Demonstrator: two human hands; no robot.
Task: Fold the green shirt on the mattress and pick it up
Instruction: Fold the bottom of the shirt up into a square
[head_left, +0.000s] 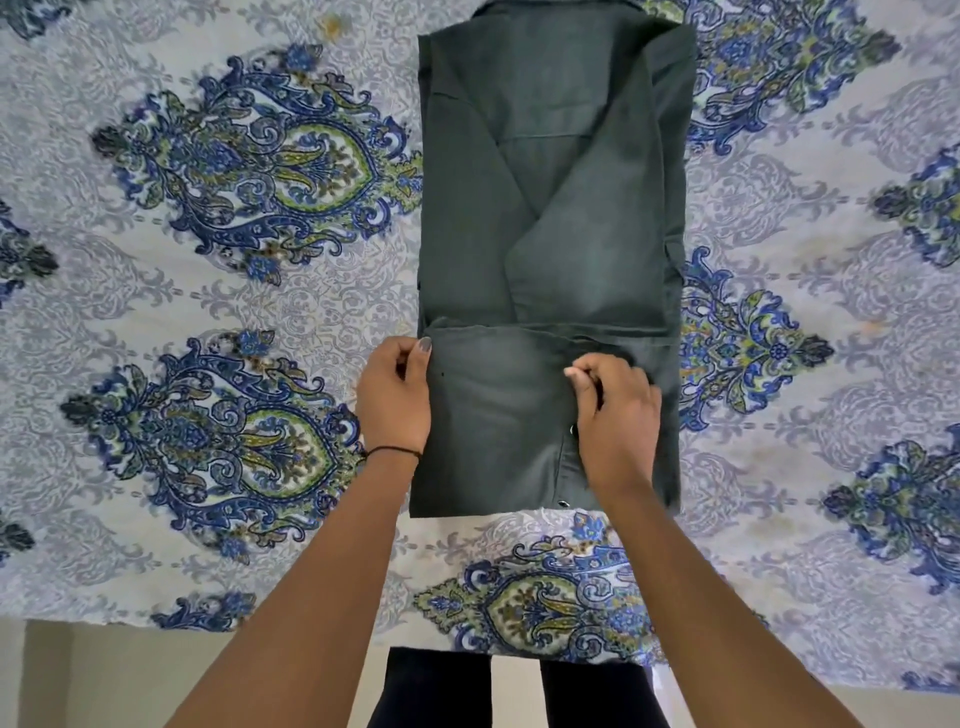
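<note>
Pinching the green shirt (550, 208) at two spots, you have both hands on its hem-end flap.

Shirt: lies flat on the mattress (208, 291), over the blue-and-green patterned sheet. It is narrowed to a long rectangle, with its sides turned in to meet along a slanted line at its middle. The collar end points away from you. The hem end is doubled up into a flap whose edge runs straight across the shirt.

Left hand (395, 400): grips the flap's left corner, thumb on top, fingers (387, 358) curled in.

Right hand (618, 415): sits on the right part of the flap, fingers (584, 376) bunched narrow and nipping cloth at the flap's edge.

Two metal snaps (562, 503) show on the shirt beside your right wrist. A thin black band (392, 451) circles your left wrist, just left of the shirt.
</note>
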